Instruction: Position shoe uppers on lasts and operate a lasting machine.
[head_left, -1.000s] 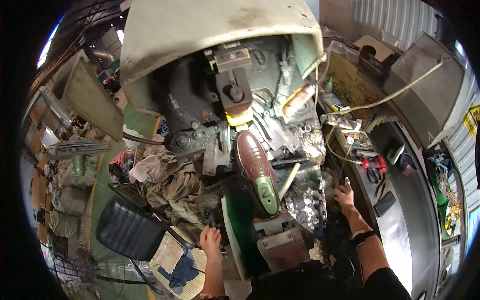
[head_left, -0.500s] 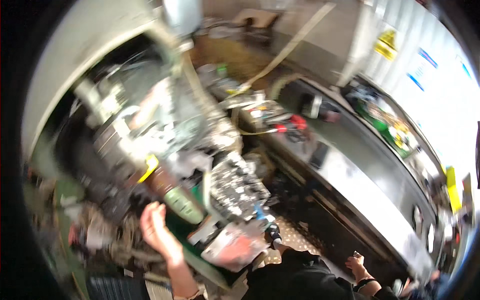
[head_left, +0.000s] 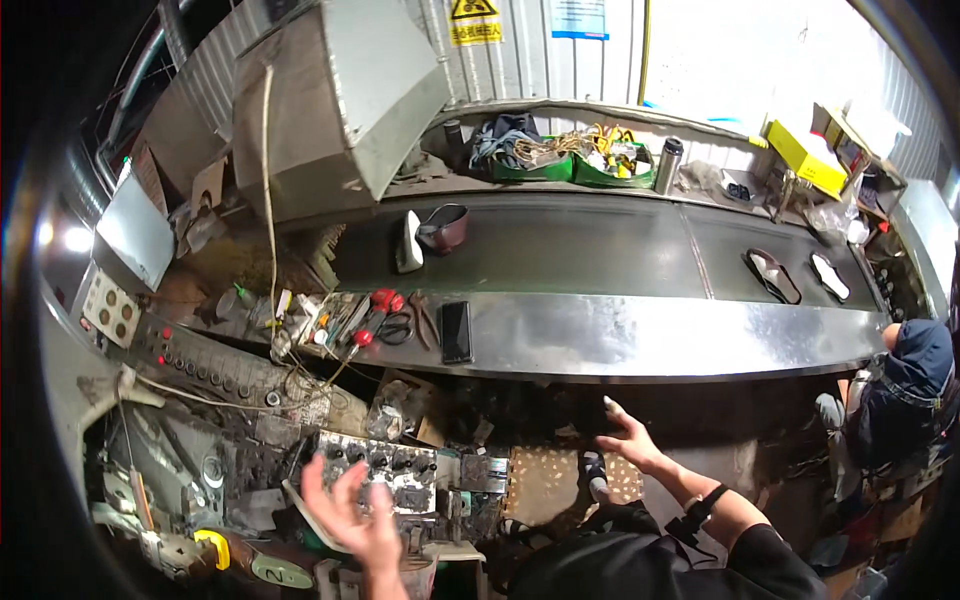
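Both hands empty, fingers spread: left hand (head_left: 350,508) over grey control panel (head_left: 385,478); right hand (head_left: 632,440) below conveyor belt (head_left: 560,250) edge. Phone (head_left: 456,331) w/ pliers (head_left: 385,315) nearby.

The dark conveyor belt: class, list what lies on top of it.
On the conveyor belt lie a white last beside a dark shoe upper, and further right a dark sole and a white insole. The belt's left end is covered by the grey metal hood.

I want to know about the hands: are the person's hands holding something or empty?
Empty. Left hand and right hand both have spread fingers, with nothing in them.
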